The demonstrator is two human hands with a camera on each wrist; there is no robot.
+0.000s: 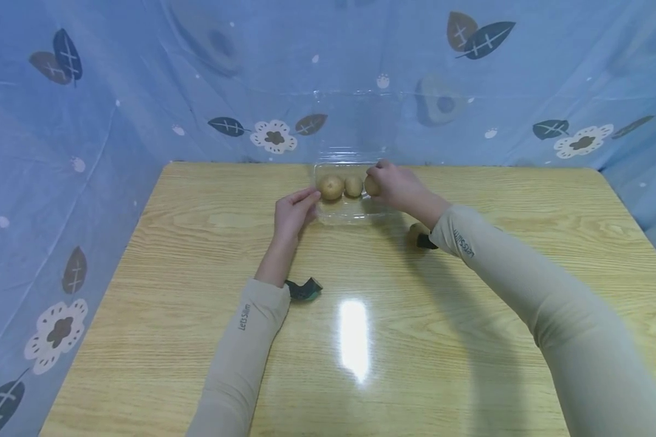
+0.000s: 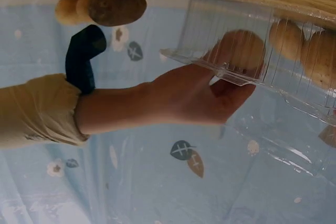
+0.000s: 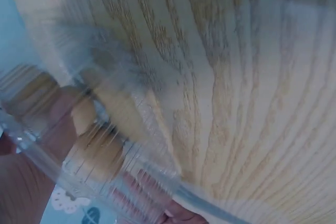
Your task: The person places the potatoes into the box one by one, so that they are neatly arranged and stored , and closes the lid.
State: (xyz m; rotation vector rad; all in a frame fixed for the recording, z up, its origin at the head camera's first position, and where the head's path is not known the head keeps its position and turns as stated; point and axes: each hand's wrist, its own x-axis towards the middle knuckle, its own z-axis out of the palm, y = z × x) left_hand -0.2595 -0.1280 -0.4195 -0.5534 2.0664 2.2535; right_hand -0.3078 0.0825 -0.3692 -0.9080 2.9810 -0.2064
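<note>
A clear plastic clamshell container (image 1: 350, 209) sits at the far middle of the wooden surface (image 1: 197, 255), its lid raised toward the leaf-print blue backdrop (image 1: 142, 91). The left hand (image 1: 295, 212) pinches the container's left rim, thumb under the edge and fingers on top. The right hand (image 1: 396, 185) curls around a brown kiwifruit (image 1: 372, 185) at the container's right end, beside two kiwifruits (image 1: 341, 186) already lying inside in a row. Another kiwifruit (image 1: 417, 232) rests on the surface just under the right forearm
</note>
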